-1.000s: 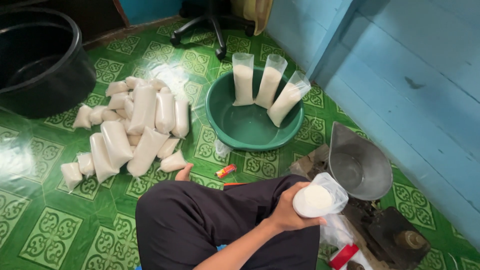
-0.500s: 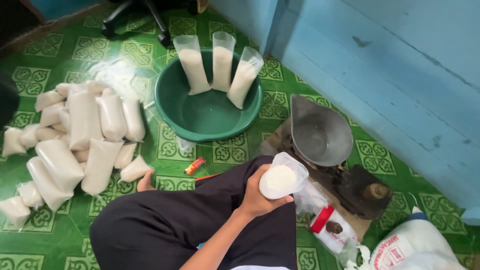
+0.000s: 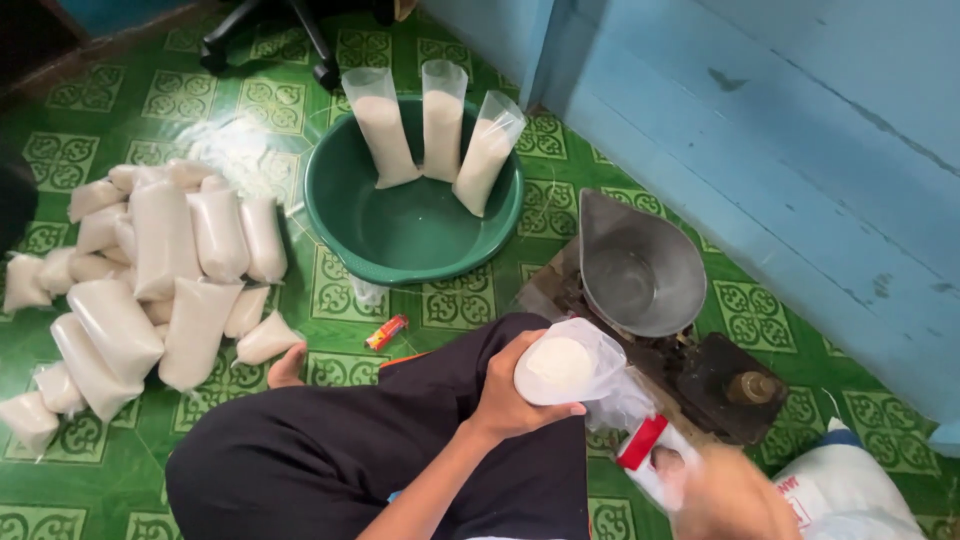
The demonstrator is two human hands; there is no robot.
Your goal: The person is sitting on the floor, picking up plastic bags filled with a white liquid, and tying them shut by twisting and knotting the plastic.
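Observation:
My left hand (image 3: 505,400) is wrapped around a clear plastic bag of white powder (image 3: 565,365), holding it upright over my black-trousered knee. Just beyond the bag is the metal pan of a weighing scale (image 3: 640,265). My right hand (image 3: 725,495) is a blur at the bottom right, on or just above a white scoop-like thing with a red band (image 3: 645,450). Whether it grips that thing is unclear. Three filled bags (image 3: 440,120) lean upright inside a green basin (image 3: 330,220).
Several filled white bags (image 3: 160,270) lie piled on the green patterned floor at the left. A small red-and-orange item (image 3: 387,331) lies near my bare foot (image 3: 285,365). A blue wall (image 3: 800,120) runs along the right, a white sack (image 3: 850,495) sits bottom right, and chair wheels (image 3: 325,70) are at the top.
The view has swung to the right and closer to the scale. My right hand has come into view at the bottom right. My left hand still holds the bag.

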